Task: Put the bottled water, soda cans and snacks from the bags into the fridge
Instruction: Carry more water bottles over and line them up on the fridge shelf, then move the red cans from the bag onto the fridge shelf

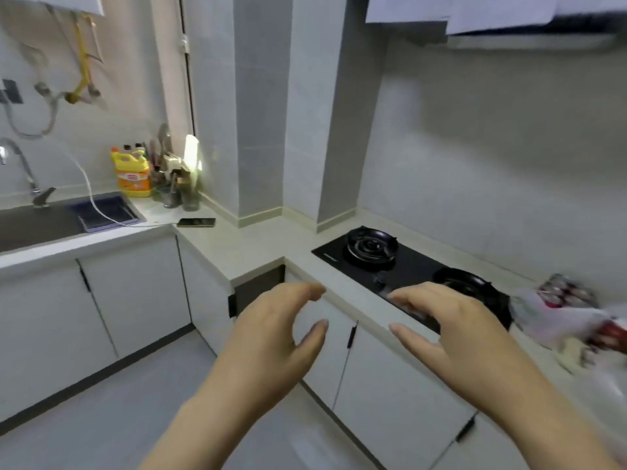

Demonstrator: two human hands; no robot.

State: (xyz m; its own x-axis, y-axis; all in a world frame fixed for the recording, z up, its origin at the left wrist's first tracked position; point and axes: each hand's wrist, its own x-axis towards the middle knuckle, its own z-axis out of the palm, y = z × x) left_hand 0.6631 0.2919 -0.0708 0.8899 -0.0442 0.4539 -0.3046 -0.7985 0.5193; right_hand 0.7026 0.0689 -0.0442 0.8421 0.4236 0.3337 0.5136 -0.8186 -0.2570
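The bag [559, 320] lies on the counter [258, 252] just right of the hob [407, 266], at the far right edge of my view. It is blurred, but I make out thin white plastic slumped open, with what look like can tops [563, 290] in a tight cluster at its back and something red nearer me. I can't tell from here whether bottles or snacks are in it too. I judge the plastic soft and slippery, with no shape of its own, so lifting by a loose fold would let the load swing or tear through. The cans should be stiff, smooth and fairly heavy for their size. I would take each one round its wall. If they are wrapped as a pack, I would put one hand under it. Any snack packets will be light and easily crushed, so those want a gentle pinch at a sealed edge. My right hand [454, 320] hovers over the near edge of the hob, fingers spread and loosely bent, holding nothing. My left hand [271, 334] hangs left of the hob, off the counter corner, thumb and fingers curved apart, also empty. Far left of the hob are a phone [196, 222] and the sink [34, 228]. The fridge is not in view.
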